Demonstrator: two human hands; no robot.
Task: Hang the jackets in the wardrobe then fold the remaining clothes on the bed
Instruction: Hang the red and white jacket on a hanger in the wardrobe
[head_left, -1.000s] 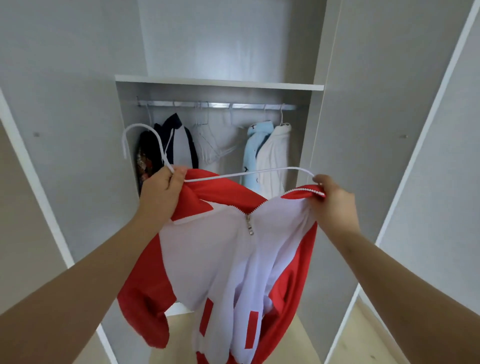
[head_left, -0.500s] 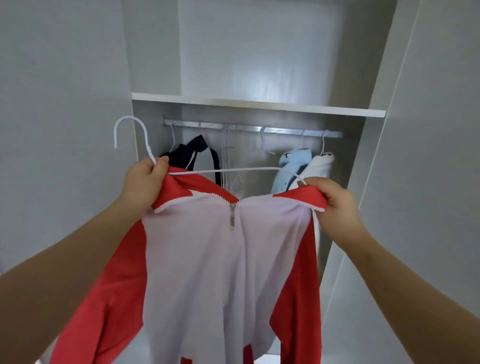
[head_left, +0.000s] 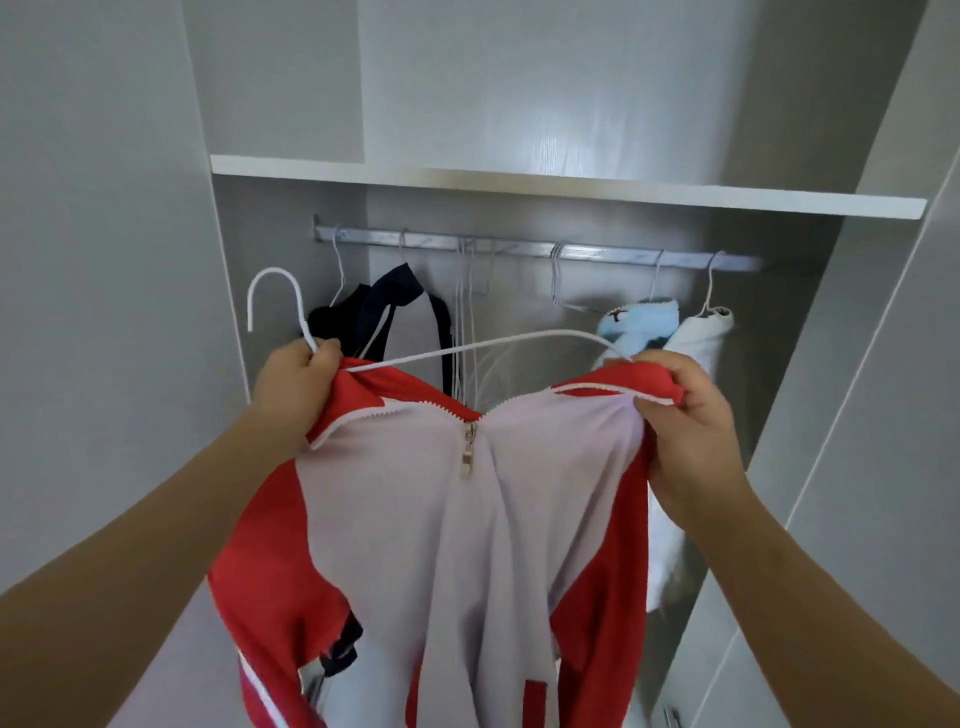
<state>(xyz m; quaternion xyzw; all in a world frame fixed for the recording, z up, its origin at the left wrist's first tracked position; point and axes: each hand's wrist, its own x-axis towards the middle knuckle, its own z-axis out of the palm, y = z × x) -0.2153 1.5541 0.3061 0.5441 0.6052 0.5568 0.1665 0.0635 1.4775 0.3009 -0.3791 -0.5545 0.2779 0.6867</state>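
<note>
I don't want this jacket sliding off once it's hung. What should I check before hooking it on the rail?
1. Left hand grips hanger neck: ok.
2. Right hand holds jacket shoulder: ok.
3. Jacket seated on both hanger arms: cannot tell.
4. Hook free: ok.
5. Open space on rail: ok.
6. Zip closed below collar: ok.

— What are we holding?
— A red and white jacket (head_left: 467, 545), zip almost closed, hanging slack from our left hand (head_left: 296, 387) and right hand (head_left: 693, 421). A white wire hanger (head_left: 550, 331) lies sideways above its collar, hook at the left, far end under one red shoulder.
— And the wardrobe (head_left: 519, 189)?
— Open. On its rail (head_left: 597, 254): a dark jacket (head_left: 395, 296), a light blue jacket (head_left: 639, 322), a white jacket (head_left: 701, 338).
</note>
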